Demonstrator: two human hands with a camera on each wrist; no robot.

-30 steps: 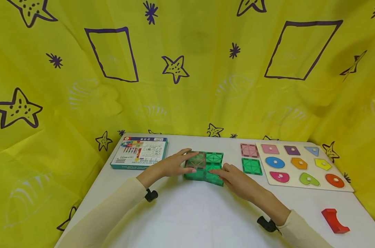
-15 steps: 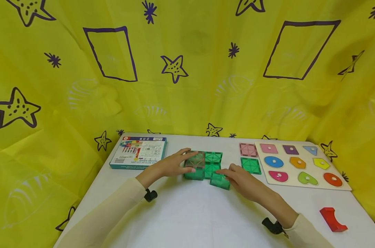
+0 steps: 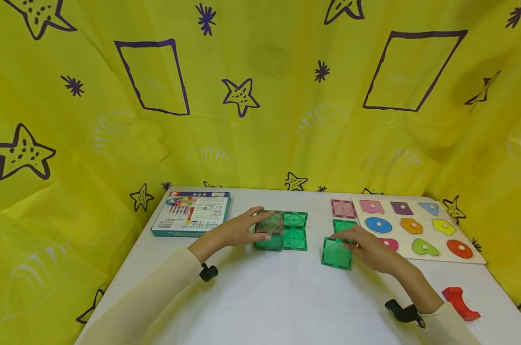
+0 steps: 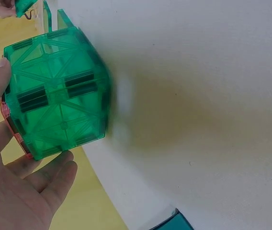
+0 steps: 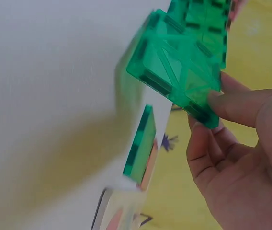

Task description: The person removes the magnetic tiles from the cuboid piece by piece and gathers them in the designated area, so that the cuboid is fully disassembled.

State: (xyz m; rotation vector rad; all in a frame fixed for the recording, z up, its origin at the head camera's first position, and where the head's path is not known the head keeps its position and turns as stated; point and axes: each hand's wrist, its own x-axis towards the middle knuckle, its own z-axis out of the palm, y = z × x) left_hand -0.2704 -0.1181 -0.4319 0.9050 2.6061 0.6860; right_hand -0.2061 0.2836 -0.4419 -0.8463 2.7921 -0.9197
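My left hand (image 3: 236, 231) grips a see-through green box of square magnetic tiles (image 3: 269, 243), thumb at the near side and fingers over the far edge. A pink tile (image 3: 270, 222) forms its top. In the left wrist view, the green box walls (image 4: 54, 86) fill the space before the thumb and fingers. More green tiles (image 3: 295, 239) stand at the box's right side. Apart from it, my right hand (image 3: 374, 249) pinches one green magnetic tile (image 3: 335, 255) by its edge. The right wrist view shows this tile (image 5: 174, 67) tilted between thumb and fingers.
Flat on the table lie another green tile (image 3: 344, 224) and a pink tile (image 3: 343, 208), beside a wooden shape puzzle board (image 3: 450, 254). A boxed toy (image 3: 191, 215) lies at the back left. A red arch block (image 3: 460, 304) is at the right. Yellow curtain hangs behind.
My right hand has pulled the green tile away from the tile box and carried it right, beside the flat green tile. My left hand has stayed on the box.
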